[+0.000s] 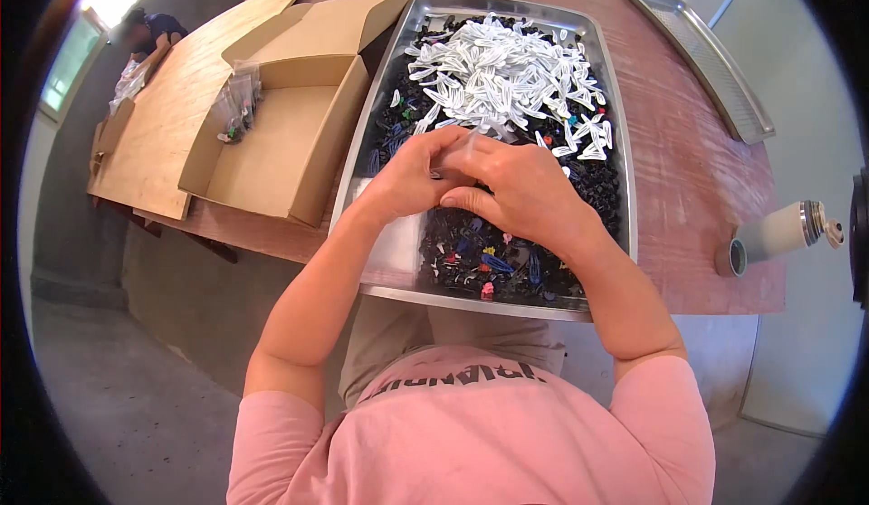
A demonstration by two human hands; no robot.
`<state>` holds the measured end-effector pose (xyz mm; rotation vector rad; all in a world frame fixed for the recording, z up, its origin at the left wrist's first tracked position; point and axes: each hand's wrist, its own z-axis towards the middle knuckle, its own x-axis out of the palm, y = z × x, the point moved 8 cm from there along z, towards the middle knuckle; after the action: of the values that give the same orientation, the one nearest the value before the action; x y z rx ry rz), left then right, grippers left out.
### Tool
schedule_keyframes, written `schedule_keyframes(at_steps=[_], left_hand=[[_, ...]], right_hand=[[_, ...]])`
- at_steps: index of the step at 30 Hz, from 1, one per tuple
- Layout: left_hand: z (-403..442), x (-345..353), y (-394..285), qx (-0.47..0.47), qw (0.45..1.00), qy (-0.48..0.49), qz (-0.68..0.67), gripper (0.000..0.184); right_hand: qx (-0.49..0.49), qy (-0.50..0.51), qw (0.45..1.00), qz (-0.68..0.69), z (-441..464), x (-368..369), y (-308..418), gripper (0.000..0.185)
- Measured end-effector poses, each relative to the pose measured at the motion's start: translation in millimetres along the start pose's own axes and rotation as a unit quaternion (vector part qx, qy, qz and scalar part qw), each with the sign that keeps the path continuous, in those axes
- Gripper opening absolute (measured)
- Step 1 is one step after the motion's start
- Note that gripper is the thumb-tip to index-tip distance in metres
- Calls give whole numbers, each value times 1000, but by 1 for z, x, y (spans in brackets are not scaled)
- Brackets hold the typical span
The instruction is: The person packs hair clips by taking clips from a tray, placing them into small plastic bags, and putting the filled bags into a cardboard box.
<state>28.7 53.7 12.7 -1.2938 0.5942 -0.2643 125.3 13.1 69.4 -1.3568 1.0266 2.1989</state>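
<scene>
Both hands meet over the middle of a large metal tray (631, 261). A small clear plastic bag (463, 154) shows between them, its contents largely covered by the fingers. My left hand (412, 177) is closed on the bag's left side. From the right, my right hand (529, 188) curls its fingers round the bag. Beyond them lies a heap of white snap hair clips (498, 66). Under and around it spreads a layer of small dark hair clips (534, 265), with bits of pink, yellow and blue. A stack of clear plastic bags (394, 250) rests in the tray's near left corner.
Left of the tray, an open cardboard box (281, 157) holds several filled clear bags (240, 107). A thermos (783, 231) and its cup (731, 257) stand at the right edge. Another metal tray (701, 66) sits far right. A person (163, 33) works at the far left.
</scene>
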Motion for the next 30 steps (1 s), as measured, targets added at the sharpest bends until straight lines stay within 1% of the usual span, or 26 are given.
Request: schedule_keyframes(at_steps=[1, 3, 4, 5, 6, 7, 8, 9, 10, 11, 12, 13, 14, 15, 16, 17, 18, 19, 20, 22, 23, 25, 26, 28, 29, 30], left_hand=[[0, -3, -2, -4, 1000, -17, -6, 41], [0, -6, -2, -7, 999, -35, -12, 40], [0, -11, 0, -4, 998, -57, -33, 38], [-1, -15, 1, -1, 995, -79, -53, 37], [-1, -14, 1, -1, 995, -79, -53, 37], [-1, -16, 1, 2, 990, -94, -104, 37], [-1, -17, 0, 4, 982, -107, -155, 36], [-2, -19, -1, 5, 982, -107, -155, 36], [-3, -17, -2, -5, 989, -90, -118, 38], [-3, -16, -1, -16, 994, -73, -82, 40], [-3, -16, 0, -16, 994, -73, -83, 40], [-3, -17, 3, -21, 995, -73, -63, 39], [-2, -17, 6, -26, 996, -73, -43, 39], [-2, -17, 6, -26, 996, -73, -44, 39], [-3, -20, 7, -30, 994, -93, -52, 39], [-4, -22, 9, -34, 991, -113, -61, 38], [-4, -22, 7, -35, 991, -112, -63, 38], [-5, -22, 5, -33, 989, -111, -93, 39], [-5, -22, 4, -30, 986, -110, -122, 39], [-4, -24, 3, -22, 989, -100, -109, 40], [-4, -26, 2, -16, 988, -106, -110, 42], [-5, -27, 1, -11, 987, -110, -113, 43], [-6, -29, 0, -12, 986, -123, -116, 44], [-7, -32, 1, -12, 983, -134, -122, 45], [-7, -32, 2, -18, 984, -133, -121, 45], [-7, -32, 3, -23, 984, -131, -119, 46]], right_hand=[[1, 0, 1000, 1, 0, 0, -1, 37], [-4, -44, 998, 49, 0, -8, -2, 35], [-4, -44, 998, 50, 1, -8, -2, 35], [-13, -74, 995, 65, 1, -14, -2, 34], [-23, -103, 991, 81, 1, -18, -1, 34], [-24, -103, 991, 81, 2, -18, 0, 34], [-36, -124, 987, 93, 2, -20, 2, 34], [-48, -144, 983, 103, 1, -23, 4, 34], [-49, -144, 983, 103, 1, -23, 3, 34], [-37, -104, 989, 102, 2, -17, 1, 35], [-24, -64, 993, 100, 2, -11, -1, 36], [-24, -63, 993, 100, 2, -9, -3, 36], [-51, -86, 991, 92, 2, -12, -2, 36], [-79, -109, 987, 84, 2, -15, 1, 36], [-78, -107, 988, 84, 2, -17, 2, 36], [-61, -136, 981, 121, 2, -24, 0, 34], [-43, -165, 973, 159, 1, -32, -2, 33], [-34, -187, 968, 165, 0, -38, -7, 32], [-1, -218, 960, 178, -2, -43, -16, 31], [36, -273, 944, 182, -6, -54, -34, 27], [38, -273, 944, 180, -5, -54, -42, 27], [97, -251, 949, 164, -3, -48, -65, 22], [98, -250, 950, 161, -2, -48, -71, 22], [110, -164, 975, 101, 5, -37, -80, 23], [92, -138, 985, 55, 10, -33, -85, 23], [91, -137, 985, 53, 14, -31, -90, 23]])
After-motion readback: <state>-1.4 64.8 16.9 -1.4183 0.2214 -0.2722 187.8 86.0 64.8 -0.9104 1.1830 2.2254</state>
